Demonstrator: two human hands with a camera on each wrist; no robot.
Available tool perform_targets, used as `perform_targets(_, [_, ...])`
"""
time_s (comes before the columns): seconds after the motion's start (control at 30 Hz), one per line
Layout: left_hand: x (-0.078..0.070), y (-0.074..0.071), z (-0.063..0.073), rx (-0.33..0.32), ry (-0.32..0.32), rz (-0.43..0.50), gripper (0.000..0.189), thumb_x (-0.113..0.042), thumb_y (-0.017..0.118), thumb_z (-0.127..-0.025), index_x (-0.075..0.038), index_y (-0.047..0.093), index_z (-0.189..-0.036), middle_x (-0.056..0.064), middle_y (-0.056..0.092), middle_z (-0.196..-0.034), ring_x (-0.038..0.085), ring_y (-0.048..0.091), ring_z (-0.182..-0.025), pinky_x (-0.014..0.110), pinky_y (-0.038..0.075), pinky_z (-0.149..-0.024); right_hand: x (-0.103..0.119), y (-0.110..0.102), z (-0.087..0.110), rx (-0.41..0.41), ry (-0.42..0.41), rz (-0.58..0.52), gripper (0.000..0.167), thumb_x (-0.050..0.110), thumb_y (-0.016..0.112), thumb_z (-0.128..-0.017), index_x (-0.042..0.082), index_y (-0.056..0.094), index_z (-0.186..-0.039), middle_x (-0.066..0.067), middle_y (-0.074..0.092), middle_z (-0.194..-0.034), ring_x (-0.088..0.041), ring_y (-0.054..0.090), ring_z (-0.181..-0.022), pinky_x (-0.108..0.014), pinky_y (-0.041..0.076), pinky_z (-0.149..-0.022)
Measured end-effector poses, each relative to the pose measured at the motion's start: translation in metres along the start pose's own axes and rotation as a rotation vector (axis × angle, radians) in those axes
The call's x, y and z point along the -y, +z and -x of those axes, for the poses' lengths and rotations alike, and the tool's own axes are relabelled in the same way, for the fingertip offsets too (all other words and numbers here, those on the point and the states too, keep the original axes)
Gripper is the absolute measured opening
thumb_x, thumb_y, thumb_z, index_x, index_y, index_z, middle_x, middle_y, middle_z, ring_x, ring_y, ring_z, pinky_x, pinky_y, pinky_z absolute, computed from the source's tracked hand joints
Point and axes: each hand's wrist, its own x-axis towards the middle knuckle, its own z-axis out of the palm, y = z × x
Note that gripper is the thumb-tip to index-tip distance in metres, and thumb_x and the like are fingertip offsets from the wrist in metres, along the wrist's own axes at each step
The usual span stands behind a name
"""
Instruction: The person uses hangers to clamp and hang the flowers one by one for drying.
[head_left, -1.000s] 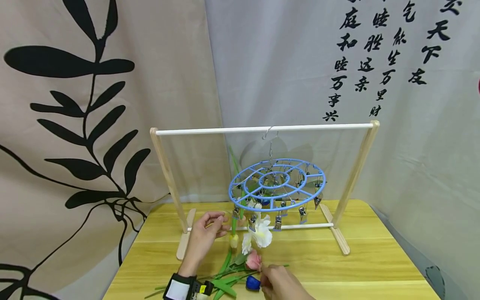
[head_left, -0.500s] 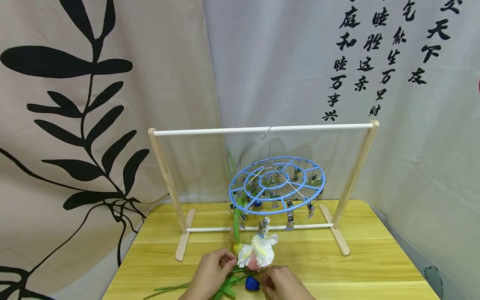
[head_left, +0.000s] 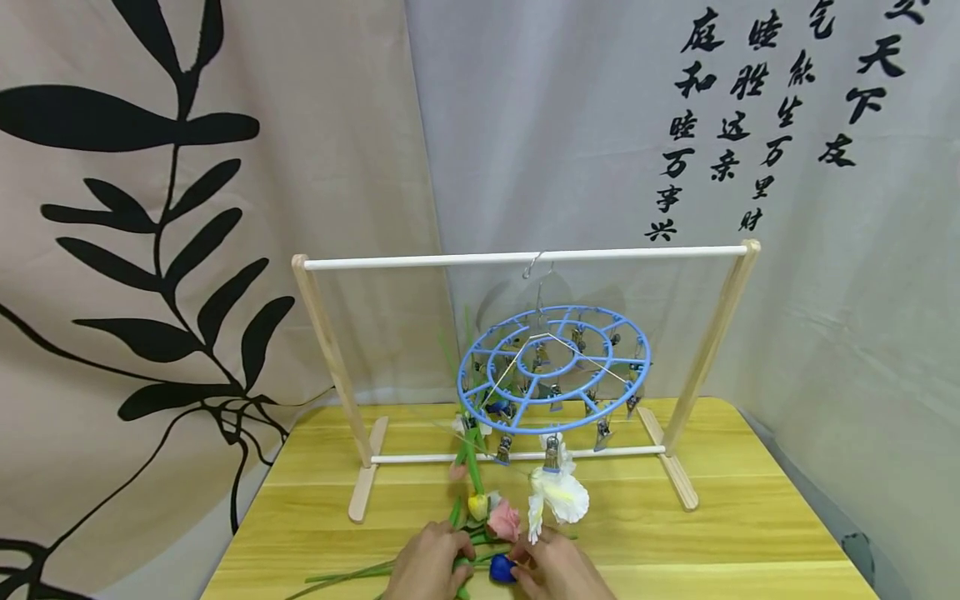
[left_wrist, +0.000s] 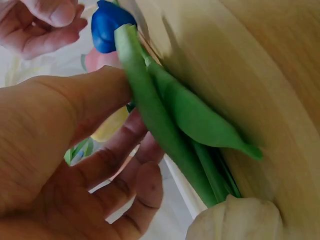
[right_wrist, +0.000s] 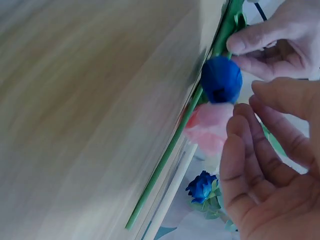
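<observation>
A blue tulip (head_left: 502, 569) lies on the table among green stems and leaves (left_wrist: 195, 110). My left hand (head_left: 431, 560) has its thumb and fingertips round the tulip's green leaf and stem, the tips partly hidden behind the leaf in the left wrist view. Beside the blue bloom is my right hand (right_wrist: 275, 155), its fingers loosely bent with nothing in them. A pink flower (head_left: 504, 520) lies just behind the blue one. From the round blue clip hanger (head_left: 555, 429), a white flower (head_left: 562, 498) hangs by a clip, and a yellow tulip (head_left: 477, 506) hangs head down.
The wooden rack (head_left: 333, 358) carries the hanger by a hook on its white top bar (head_left: 450, 261). Several metal clips dangle under the ring. More stems (head_left: 345, 573) lie at the front left of the wooden table (head_left: 720, 525). A patterned cloth hangs behind.
My left hand has come down from beside the hanger to the stems on the table. The hanger has turned, and its white flower has swung to the right. My right hand has shifted slightly left.
</observation>
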Motion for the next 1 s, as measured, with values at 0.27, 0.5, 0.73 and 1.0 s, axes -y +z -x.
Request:
perform_targets(0.27, [-0.003, 0.003, 0.003, -0.094, 0.087, -0.123, 0.017, -0.020, 0.098, -0.097, -0.026, 0.083, -0.093, -0.013, 0.071, -0.091, 0.004, 0.064, -0.078, 0.027, 0.056, -0.067, 0.012, 0.015, -0.009, -0.191, -0.176, 0.176, 0.032, 0.012, 0.104, -0.084, 0.019, 0.083, -0.108, 0.006, 0.072, -0.105, 0.003, 0.062, -0.087, -0.007, 0.047, -0.068])
perform_targets(0.5, [-0.011, -0.001, 0.005, -0.095, 0.126, -0.187, 0.018, -0.022, 0.093, -0.102, -0.028, 0.076, -0.099, -0.013, 0.074, -0.097, 0.005, 0.070, -0.084, 0.031, 0.057, -0.072, 0.017, 0.021, -0.016, -0.280, -0.230, 0.342, 0.037, 0.017, 0.109, -0.075, 0.024, 0.085, -0.103, 0.006, 0.067, -0.112, -0.006, 0.060, -0.096, -0.010, 0.049, -0.072])
perform_targets(0.73, [-0.014, -0.001, 0.005, -0.108, 0.194, -0.198, 0.014, -0.025, 0.090, -0.105, -0.028, 0.077, -0.104, -0.015, 0.073, -0.100, 0.001, 0.066, -0.084, 0.024, 0.050, -0.070, 0.020, 0.019, -0.020, -0.191, -0.151, 0.359, 0.028, 0.022, 0.106, -0.082, 0.027, 0.083, -0.097, 0.011, 0.069, -0.105, -0.008, 0.059, -0.095, -0.018, 0.051, -0.073])
perform_targets(1.0, [0.007, 0.018, 0.000, -0.229, 0.366, -0.178, 0.009, -0.027, 0.085, -0.110, -0.026, 0.077, -0.105, -0.012, 0.074, -0.102, 0.002, 0.066, -0.086, 0.025, 0.049, -0.067, 0.020, 0.024, -0.019, -0.236, -0.103, 0.389, 0.034, 0.023, 0.109, -0.074, 0.028, 0.079, -0.091, 0.013, 0.065, -0.097, -0.011, 0.066, -0.088, -0.027, 0.056, -0.072])
